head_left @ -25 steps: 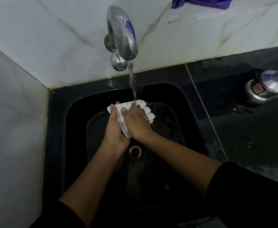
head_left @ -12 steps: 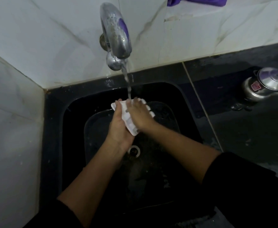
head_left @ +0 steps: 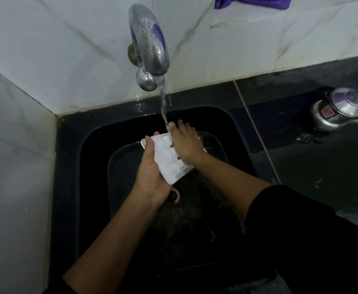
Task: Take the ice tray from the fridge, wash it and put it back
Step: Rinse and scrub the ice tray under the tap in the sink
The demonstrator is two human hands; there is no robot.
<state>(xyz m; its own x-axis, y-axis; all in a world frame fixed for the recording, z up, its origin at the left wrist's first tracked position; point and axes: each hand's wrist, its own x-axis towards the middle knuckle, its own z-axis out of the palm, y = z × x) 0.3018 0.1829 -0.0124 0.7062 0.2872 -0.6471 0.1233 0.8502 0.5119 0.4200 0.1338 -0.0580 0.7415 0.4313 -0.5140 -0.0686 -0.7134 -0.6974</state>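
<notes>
A white ice tray [head_left: 168,160] is held tilted over the black sink [head_left: 72,166], under running water from the steel tap [head_left: 150,45]. My left hand [head_left: 152,172] grips the tray's left edge from below, thumb on its near side. My right hand [head_left: 185,143] lies flat on the tray's far right part with fingers spread, and the stream falls on its fingertips. The tray's right edge is hidden under that hand.
A round drain [head_left: 174,195] sits below the tray. White marble tiles wall the left and back. A steel kettle [head_left: 341,109] stands on the dark counter [head_left: 322,166] to the right. A purple cloth [head_left: 252,2] lies on the ledge above.
The tray has tilted to show more of its white face, and my right hand has slid up towards its far end under the stream. The view has shifted slightly.
</notes>
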